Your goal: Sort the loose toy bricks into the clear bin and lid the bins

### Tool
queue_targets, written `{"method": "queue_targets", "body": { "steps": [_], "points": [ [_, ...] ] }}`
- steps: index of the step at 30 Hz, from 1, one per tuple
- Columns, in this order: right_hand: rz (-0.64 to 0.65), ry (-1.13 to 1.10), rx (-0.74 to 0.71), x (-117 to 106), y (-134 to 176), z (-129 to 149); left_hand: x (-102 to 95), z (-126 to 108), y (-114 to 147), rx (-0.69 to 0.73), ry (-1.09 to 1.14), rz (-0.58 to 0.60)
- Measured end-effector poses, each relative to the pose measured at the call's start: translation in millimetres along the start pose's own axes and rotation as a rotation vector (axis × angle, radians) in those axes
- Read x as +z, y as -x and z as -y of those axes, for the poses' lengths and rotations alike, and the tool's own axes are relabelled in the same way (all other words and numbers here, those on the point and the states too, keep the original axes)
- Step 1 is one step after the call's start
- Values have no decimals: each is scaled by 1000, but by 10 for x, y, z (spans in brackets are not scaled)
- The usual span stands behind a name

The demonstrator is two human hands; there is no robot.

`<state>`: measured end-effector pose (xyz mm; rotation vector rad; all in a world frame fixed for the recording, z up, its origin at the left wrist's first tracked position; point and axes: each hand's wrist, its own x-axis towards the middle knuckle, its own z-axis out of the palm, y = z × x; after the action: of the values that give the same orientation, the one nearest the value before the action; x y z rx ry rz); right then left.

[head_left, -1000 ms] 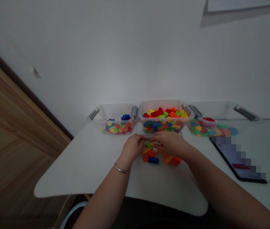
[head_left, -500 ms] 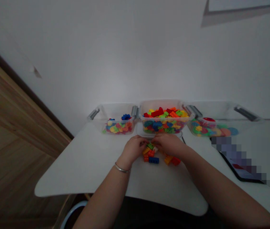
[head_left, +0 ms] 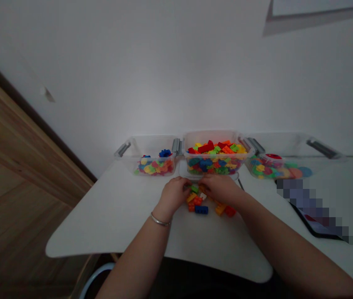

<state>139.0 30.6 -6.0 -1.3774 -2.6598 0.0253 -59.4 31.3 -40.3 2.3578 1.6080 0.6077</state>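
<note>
Both my hands come together over a small group of toy bricks. My left hand [head_left: 174, 193], with a silver bangle on the wrist, is closed with its fingertips at a green toy brick [head_left: 194, 189]. My right hand [head_left: 221, 187] is closed too, pinching an orange toy brick [head_left: 202, 189] that its fingers mostly cover. Just below lie a white piece [head_left: 203, 196], a yellow-orange brick [head_left: 191, 197], a red-orange brick [head_left: 198, 201] and a dark blue brick [head_left: 201, 210]. Under my right wrist are an orange brick [head_left: 220, 209] and a red brick [head_left: 230, 211].
Behind my hands, a clear bin [head_left: 215, 155] full of bricks stands between a left bin [head_left: 134, 166] and a right bin [head_left: 288, 160] of small colourful pieces. A tablet-like device [head_left: 312, 228], partly blurred, lies at the right on the white table [head_left: 110, 220].
The green brick has shifted slightly left, toward my left fingertips. An orange brick now shows at my right fingertips. My arms have hardly moved.
</note>
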Motion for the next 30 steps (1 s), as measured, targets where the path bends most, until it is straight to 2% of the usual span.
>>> {"method": "queue_targets", "body": {
  "steps": [4, 8, 12, 15, 17, 19, 22, 27, 30],
  "points": [
    [-41, -28, 12, -120, 23, -29, -15, -14, 5, -12, -4, 2],
    [-125, -75, 38, -267, 64, -41, -2, -15, 0, -11, -6, 2],
    [-220, -95, 5, -357, 102, -68, 15, -6, -7, -2, 14, -5],
    [-414, -108, 5, -389, 119, -116, 5, -19, -10, 1, 49, -35],
    [-563, -127, 43, -392, 123, -140, -15, -44, -12, 9, 106, -97],
    [-651, -147, 87, -374, 116, -137, -36, -79, -10, 34, 217, -163],
    [-667, -164, 99, -314, 90, -64, -54, -131, -4, 79, 463, -159],
    [-572, -193, 111, -216, 59, 114, -27, -178, -14, 12, 792, 17],
    [-573, -242, 97, -175, 56, 155, -7, -180, -33, -31, 935, 75]
  ]
}}
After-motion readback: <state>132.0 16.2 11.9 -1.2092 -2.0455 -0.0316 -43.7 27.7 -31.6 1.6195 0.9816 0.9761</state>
